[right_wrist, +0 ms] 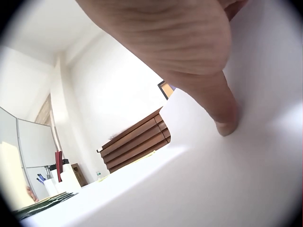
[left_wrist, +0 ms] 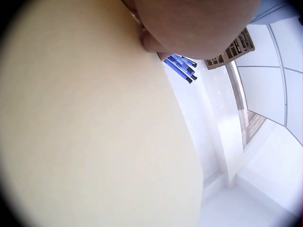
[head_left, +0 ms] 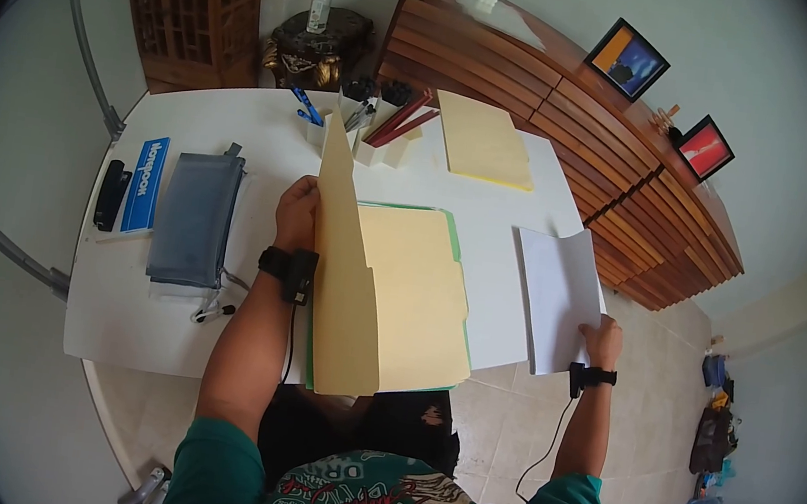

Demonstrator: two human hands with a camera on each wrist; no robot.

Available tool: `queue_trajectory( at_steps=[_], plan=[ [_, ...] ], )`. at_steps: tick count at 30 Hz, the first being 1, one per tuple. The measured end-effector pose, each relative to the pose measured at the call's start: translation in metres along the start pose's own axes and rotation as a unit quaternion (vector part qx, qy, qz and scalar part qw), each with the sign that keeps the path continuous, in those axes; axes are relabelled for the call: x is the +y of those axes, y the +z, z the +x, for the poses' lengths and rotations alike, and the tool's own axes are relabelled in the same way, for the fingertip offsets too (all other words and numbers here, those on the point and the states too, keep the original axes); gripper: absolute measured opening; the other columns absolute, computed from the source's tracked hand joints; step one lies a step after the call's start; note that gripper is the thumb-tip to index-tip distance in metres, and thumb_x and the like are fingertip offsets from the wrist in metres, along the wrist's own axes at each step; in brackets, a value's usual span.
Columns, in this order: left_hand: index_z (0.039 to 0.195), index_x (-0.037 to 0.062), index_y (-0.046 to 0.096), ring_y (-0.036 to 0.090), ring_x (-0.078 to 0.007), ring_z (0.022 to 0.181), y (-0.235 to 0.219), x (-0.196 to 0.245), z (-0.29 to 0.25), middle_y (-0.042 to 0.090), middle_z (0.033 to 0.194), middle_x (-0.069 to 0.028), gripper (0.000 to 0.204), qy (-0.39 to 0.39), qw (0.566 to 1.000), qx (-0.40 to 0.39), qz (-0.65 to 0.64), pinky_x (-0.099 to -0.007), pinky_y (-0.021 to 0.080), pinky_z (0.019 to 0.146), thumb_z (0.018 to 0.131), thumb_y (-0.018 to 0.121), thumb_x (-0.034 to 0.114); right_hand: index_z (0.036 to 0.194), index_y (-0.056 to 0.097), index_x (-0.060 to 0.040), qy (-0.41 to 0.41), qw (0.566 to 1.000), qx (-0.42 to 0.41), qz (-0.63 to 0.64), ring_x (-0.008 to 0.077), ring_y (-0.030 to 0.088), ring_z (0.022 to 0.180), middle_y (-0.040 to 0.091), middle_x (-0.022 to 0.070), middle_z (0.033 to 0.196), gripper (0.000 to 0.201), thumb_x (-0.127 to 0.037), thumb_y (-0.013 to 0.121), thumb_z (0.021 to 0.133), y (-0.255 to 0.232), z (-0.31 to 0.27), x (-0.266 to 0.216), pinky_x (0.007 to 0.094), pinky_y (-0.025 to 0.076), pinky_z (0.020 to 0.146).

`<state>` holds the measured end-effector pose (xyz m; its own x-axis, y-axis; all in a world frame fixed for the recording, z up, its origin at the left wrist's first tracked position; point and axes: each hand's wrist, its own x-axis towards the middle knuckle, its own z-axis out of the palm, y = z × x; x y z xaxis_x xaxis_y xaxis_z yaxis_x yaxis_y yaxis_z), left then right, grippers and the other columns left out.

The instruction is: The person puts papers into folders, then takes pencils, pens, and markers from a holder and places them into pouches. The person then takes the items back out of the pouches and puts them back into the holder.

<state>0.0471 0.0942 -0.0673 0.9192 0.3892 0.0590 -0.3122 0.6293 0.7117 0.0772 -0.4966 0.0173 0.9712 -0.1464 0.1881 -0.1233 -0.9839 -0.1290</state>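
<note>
The left hand (head_left: 297, 214) holds up the cover of a cream folder (head_left: 349, 286) by its outer edge, and the folder stands partly open. Under its other half (head_left: 413, 294) a green folder edge (head_left: 456, 238) shows. In the left wrist view the cream cover (left_wrist: 94, 123) fills most of the picture beside the left hand (left_wrist: 189, 23). At the table's right edge the right hand (head_left: 602, 342) grips a stack of white paper (head_left: 554, 296), thumb on top; its fingers underneath are hidden. The right wrist view shows the thumb of the right hand (right_wrist: 189, 71) pressed on the paper (right_wrist: 189, 175).
Behind the folder stand holders with blue pens (head_left: 308, 107) and red sticks (head_left: 402, 116). Another cream folder (head_left: 486, 141) lies at the back right. On the left are a blue-grey pouch (head_left: 194, 216), a blue notebook (head_left: 146, 185) and a black stapler (head_left: 111, 194).
</note>
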Motion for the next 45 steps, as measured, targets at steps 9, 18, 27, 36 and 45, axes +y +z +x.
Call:
queue_trajectory(
  at_steps=[9,18,27,36,45],
  plan=[
    [0.092,0.0039,0.061,0.065,-0.0176,0.076,0.014,0.011,-0.007,0.064,0.083,-0.0041,0.004,-0.025,0.999,0.03,-0.001,-0.0316,0.054,0.072,0.092,0.06,0.0,0.097,0.067,0.0068,-0.013,0.964,-0.089,0.249,0.0302,0.069,0.075,0.072,0.0153,0.083,0.028,-0.019,0.061,0.09,0.022,0.034,0.064,0.0433,0.052,0.071],
    [0.087,0.005,0.061,0.059,-0.0141,0.075,0.02,0.016,-0.011,0.061,0.08,-0.0024,0.005,-0.007,0.999,0.037,0.023,-0.0262,0.047,0.071,0.09,0.059,0.001,0.098,0.066,-0.0048,0.011,0.811,-0.094,0.577,0.0018,0.049,0.058,0.058,-0.0073,0.073,0.015,-0.017,0.057,0.101,-0.059,-0.059,-0.065,0.0216,0.035,0.05],
    [0.091,0.0032,0.062,0.061,-0.0137,0.074,0.013,0.007,-0.008,0.064,0.084,-0.0036,0.009,-0.001,0.998,0.042,0.055,-0.0256,0.048,0.069,0.096,0.055,0.006,0.126,0.057,0.0057,-0.199,0.799,-0.239,0.515,0.018,0.066,0.084,0.07,0.0114,0.095,0.032,-0.011,0.057,0.1,0.013,-0.138,-0.199,0.0316,0.052,0.075],
    [0.101,-0.0013,0.063,0.057,-0.0096,0.082,0.014,-0.004,-0.01,0.064,0.088,-0.0016,0.015,0.169,0.897,-0.004,0.407,-0.0259,0.047,0.077,0.101,0.05,0.007,0.139,0.046,0.006,-0.219,0.792,-0.21,0.529,0.0343,0.065,0.116,0.065,0.027,0.122,0.055,-0.018,0.065,0.094,0.021,-0.151,-0.232,0.0386,0.049,0.098],
    [0.102,-0.0021,0.061,0.056,-0.0109,0.083,0.022,0.001,-0.016,0.063,0.088,-0.0035,0.013,0.135,0.887,0.005,0.442,-0.0271,0.047,0.08,0.101,0.051,0.007,0.142,0.045,0.0043,-0.196,0.74,-0.27,0.585,0.0248,0.057,0.124,0.06,0.0158,0.135,0.058,-0.018,0.066,0.093,0.021,-0.146,-0.229,0.0348,0.042,0.106]
  ],
)
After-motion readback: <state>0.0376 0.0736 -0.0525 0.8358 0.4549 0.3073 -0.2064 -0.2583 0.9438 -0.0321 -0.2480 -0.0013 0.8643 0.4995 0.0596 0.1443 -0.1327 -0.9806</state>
